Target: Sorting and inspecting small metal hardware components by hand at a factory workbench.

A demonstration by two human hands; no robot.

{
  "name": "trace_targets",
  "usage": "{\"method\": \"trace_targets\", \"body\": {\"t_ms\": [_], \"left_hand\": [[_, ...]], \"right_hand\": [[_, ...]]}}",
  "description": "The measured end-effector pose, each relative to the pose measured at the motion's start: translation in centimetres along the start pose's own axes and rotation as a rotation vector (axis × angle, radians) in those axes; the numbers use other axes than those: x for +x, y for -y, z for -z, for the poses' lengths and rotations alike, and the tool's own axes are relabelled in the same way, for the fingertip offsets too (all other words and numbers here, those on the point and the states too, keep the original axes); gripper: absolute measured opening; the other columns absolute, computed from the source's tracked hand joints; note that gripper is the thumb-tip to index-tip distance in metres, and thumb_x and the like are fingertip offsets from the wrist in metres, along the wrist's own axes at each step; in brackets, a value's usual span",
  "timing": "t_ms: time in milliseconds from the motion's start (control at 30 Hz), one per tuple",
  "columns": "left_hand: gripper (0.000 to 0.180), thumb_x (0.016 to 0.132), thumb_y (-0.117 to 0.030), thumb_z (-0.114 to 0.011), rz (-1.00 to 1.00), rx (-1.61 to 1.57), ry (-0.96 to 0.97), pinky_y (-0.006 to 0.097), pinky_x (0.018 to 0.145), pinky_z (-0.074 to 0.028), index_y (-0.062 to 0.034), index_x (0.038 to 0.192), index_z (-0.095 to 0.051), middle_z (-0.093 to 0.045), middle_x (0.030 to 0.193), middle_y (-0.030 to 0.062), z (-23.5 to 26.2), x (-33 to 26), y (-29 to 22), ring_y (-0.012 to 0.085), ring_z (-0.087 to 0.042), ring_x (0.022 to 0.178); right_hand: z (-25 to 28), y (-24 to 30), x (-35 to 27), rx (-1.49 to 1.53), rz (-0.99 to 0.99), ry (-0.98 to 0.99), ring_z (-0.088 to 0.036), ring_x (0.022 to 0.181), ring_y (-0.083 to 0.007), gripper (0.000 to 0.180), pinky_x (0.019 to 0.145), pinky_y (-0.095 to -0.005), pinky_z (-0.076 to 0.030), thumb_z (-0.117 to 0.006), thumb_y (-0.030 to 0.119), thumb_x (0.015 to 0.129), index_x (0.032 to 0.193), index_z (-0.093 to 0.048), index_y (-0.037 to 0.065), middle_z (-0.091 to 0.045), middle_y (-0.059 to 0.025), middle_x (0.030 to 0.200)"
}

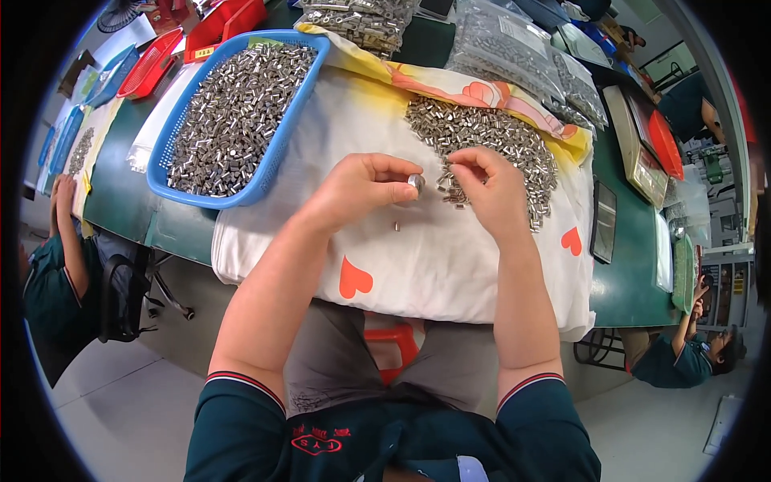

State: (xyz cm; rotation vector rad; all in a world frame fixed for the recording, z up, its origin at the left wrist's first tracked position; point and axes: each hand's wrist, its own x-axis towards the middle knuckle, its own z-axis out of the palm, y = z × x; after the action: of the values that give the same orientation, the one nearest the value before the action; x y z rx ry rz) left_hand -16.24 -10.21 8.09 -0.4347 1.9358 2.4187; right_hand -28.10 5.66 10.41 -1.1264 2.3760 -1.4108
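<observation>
Between the thumb and fingers of my left hand (pixel 359 191) is a small round metal piece (pixel 415 182), one end facing right. Just right of it, my right hand (pixel 491 191) has thumb and forefinger pinched together; whatever lies in that pinch is too small to make out. Beyond and beside the right hand spreads a heap of short silvery metal cylinders (pixel 502 138). One loose cylinder (pixel 397 226) stands apart, on the white cloth (pixel 438 277) below the left hand. Both hands are over this cloth, which has red hearts and a yellow patterned edge.
A blue plastic basket (pixel 195 198) full of similar metal pieces stands at the left. Bagged metal parts (pixel 514 48) lie at the back. A dark phone-like slab (pixel 603 221) rests on the green table (pixel 634 277) at right. Other people sit at both sides.
</observation>
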Motion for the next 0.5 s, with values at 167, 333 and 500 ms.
{"method": "trace_targets", "body": {"t_ms": [167, 333, 500], "left_hand": [[0.029, 0.077, -0.004, -0.062, -0.015, -0.061, 0.016, 0.022, 0.073, -0.046, 0.0011, 0.105, -0.057, -0.063, 0.091, 0.0053, -0.2, 0.2, 0.0, 0.0089, -0.059, 0.081], [0.029, 0.078, -0.003, -0.06, -0.009, -0.071, 0.018, 0.021, 0.074, -0.046, 0.0013, 0.107, -0.056, -0.062, 0.092, 0.0056, -0.1, 0.1, -0.1, 0.0091, -0.058, 0.081], [0.03, 0.078, -0.003, -0.06, -0.014, -0.076, 0.015, 0.022, 0.074, -0.047, 0.0015, 0.107, -0.055, -0.062, 0.091, 0.0055, -0.1, 0.2, -0.2, 0.0095, -0.058, 0.081]], "right_hand": [[-0.5, -1.6, 0.2, -0.407, 0.214, 0.07, -0.054, 0.078, -0.0254, 0.012, 0.071, -0.0342, -0.044, -0.057, 0.007, 0.071, 0.08, -0.064, 0.005, -0.058, -0.0088, 0.078], [-1.3, -1.6, 0.1, -0.596, 0.288, 0.121, -0.053, 0.08, -0.0263, 0.011, 0.074, -0.0371, -0.042, -0.06, 0.01, 0.069, 0.078, -0.063, 0.006, -0.057, -0.0079, 0.077], [-1.2, -0.9, 0.1, -0.386, 0.147, 0.083, -0.056, 0.071, -0.02, 0.007, 0.065, -0.031, -0.044, -0.059, 0.006, 0.07, 0.077, -0.062, 0.005, -0.059, -0.0065, 0.074]]}}
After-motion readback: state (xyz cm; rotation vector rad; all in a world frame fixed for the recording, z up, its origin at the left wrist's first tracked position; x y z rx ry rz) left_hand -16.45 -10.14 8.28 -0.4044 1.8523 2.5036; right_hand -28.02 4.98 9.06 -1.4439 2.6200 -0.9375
